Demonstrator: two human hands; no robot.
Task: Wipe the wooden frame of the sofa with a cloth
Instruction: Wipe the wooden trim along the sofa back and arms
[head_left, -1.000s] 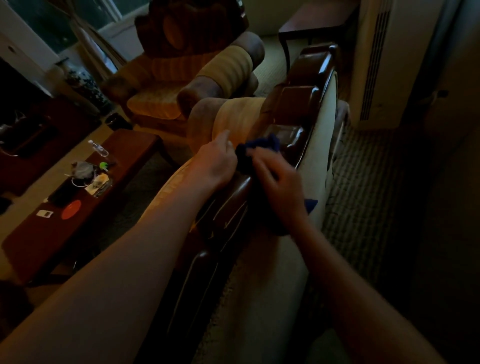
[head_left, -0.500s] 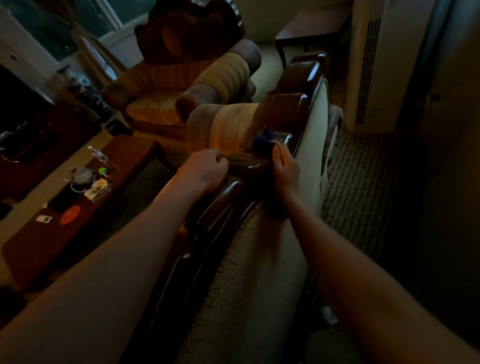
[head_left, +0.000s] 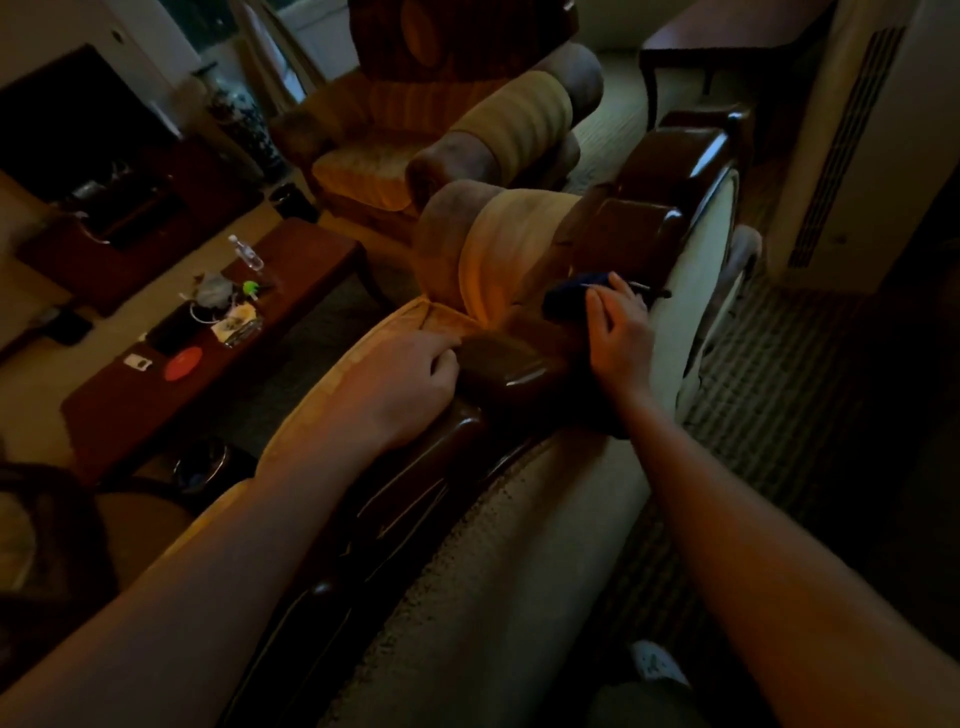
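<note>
Sofa's wooden frame (head_left: 524, 371) runs diagonally from bottom centre to upper right, dark and glossy. Right hand (head_left: 618, 332), centre-right of frame, lies flat on the dark blue cloth (head_left: 569, 296), fingers straight, pressing it on the rail; cloth pokes out past the fingertips. Left hand (head_left: 415, 374), mid-frame, fingers curled over the frame's front edge, forearm lying along the rail.
</note>
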